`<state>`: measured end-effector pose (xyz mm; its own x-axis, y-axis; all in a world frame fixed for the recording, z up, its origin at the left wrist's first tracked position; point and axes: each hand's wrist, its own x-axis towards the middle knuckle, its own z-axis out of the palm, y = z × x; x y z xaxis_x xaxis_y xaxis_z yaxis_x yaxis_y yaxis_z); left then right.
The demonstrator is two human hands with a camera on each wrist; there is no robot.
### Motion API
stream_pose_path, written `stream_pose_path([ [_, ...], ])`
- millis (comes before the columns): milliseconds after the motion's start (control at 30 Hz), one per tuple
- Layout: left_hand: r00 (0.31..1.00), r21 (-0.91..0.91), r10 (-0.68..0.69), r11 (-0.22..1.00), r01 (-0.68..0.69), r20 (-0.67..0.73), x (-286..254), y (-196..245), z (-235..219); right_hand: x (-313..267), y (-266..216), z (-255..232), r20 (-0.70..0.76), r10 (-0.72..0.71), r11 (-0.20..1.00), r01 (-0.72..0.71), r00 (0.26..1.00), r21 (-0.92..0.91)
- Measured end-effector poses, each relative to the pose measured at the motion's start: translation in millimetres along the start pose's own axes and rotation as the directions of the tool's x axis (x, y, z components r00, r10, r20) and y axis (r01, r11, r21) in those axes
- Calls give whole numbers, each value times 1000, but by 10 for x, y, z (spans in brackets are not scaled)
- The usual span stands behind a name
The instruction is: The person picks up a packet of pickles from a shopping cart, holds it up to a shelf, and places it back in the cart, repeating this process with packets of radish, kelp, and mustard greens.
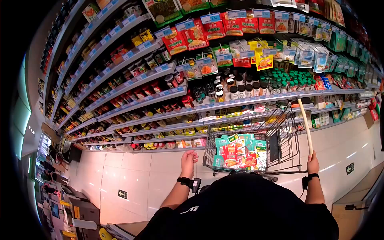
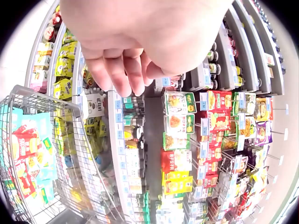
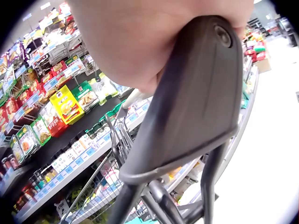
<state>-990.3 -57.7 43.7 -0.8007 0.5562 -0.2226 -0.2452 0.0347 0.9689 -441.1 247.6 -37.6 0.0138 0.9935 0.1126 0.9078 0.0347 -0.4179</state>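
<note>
My right hand [image 1: 313, 164] grips the near end of the pale handle [image 1: 305, 124] of a wire shopping cart [image 1: 275, 145]. In the right wrist view, that hand is wrapped round the handle beside its grey plastic end bracket [image 3: 201, 98]. Red, teal and white food packets [image 1: 231, 157] lie heaped in the basket. My left hand [image 1: 189, 163] hangs in the air left of the cart, its fingers [image 2: 119, 77] loosely bent and holding nothing. The left wrist view has it in front of the shelves, with the cart at the lower left.
A long grocery shelf [image 1: 236, 103] runs along the far side, with jars, green-capped bottles [image 1: 294, 80] and hanging red packets [image 1: 196, 35]. Pale floor tiles [image 1: 128, 172] spread to the left, with an arrow sign [image 1: 122, 194]. A checkout area [image 1: 82, 208] lies at the lower left.
</note>
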Motion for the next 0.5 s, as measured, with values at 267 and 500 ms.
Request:
stream_pose_path([
  [267, 996, 20, -73, 997, 72, 59, 167, -9, -99, 122, -46, 17, 39, 41, 997, -38, 998, -66],
  [500, 984, 2, -99, 995, 100, 150, 668, -14, -440, 254, -440, 53, 75, 355, 880, -306, 932, -363],
])
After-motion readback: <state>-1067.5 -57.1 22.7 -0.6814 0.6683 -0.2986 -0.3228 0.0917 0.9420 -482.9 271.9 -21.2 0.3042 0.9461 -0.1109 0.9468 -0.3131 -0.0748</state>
